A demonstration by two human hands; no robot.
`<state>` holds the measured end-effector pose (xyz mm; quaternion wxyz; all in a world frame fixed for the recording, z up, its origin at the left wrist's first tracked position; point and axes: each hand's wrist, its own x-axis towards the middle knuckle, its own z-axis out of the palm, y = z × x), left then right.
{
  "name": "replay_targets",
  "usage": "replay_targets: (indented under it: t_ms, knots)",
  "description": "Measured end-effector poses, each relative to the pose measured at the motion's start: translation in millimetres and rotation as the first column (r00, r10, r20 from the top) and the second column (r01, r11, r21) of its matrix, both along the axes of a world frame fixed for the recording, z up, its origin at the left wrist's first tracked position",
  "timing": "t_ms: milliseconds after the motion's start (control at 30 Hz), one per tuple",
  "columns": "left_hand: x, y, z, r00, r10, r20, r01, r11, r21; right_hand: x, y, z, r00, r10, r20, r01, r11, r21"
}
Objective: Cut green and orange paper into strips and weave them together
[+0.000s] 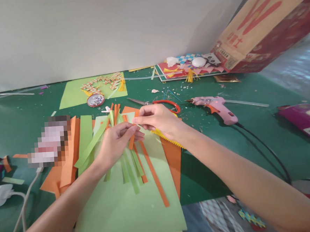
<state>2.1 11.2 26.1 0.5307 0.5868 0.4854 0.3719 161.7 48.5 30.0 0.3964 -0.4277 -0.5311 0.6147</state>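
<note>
My left hand (117,139) and my right hand (160,121) meet over a bundle of paper strips. Thumb and fingers of each are pinched together on an orange paper strip (131,142), whose lower end hangs below the fingertips. Much of what lies between the fingers is hidden. Under and around my hands are several green strips (131,177) and a long orange strip (156,179), on a pale green sheet (132,215). Just beyond my right hand lie scissors (167,102) with red handles. A yellow toothed-edged thing (169,138) shows partly beneath my right wrist.
A pink glue gun (217,107) with a cord lies at the right. To the left are a phone (51,141) on a cable and folded orange paper (69,152). At the back are a small dish of beads (95,100), a woven paper chain (103,82) and a paper bag (260,29).
</note>
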Motion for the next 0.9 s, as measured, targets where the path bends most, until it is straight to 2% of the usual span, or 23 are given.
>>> replay_targets:
  t_ms: [167,367,533,667,900]
  knots:
    - [0.8,-1.9,1.9,0.999,0.009,-0.053,-0.009,1.0,0.001,2.8,0.9,5.4,0.999,-0.037,-0.013,0.036,0.999,-0.036]
    - [-0.4,-1.2,2.4,0.996,-0.006,-0.086,0.007,1.0,0.008,3.5,0.9,7.0,0.999,-0.028,-0.031,0.028,0.999,-0.021]
    - [1.4,-1.3,4.1,0.998,-0.005,-0.057,0.005,1.0,-0.009,2.1,-0.3,3.8,1.0,-0.016,-0.006,0.016,1.0,0.011]
    - [2.2,-1.4,3.2,1.0,-0.006,-0.017,0.007,1.0,0.026,0.4,-0.8,2.1,1.0,0.0,0.005,0.0,0.999,0.041]
    - [0.4,-1.8,2.4,1.0,-0.003,-0.025,0.004,0.999,0.041,2.7,0.8,1.7,1.0,0.002,-0.019,-0.002,1.0,0.008]
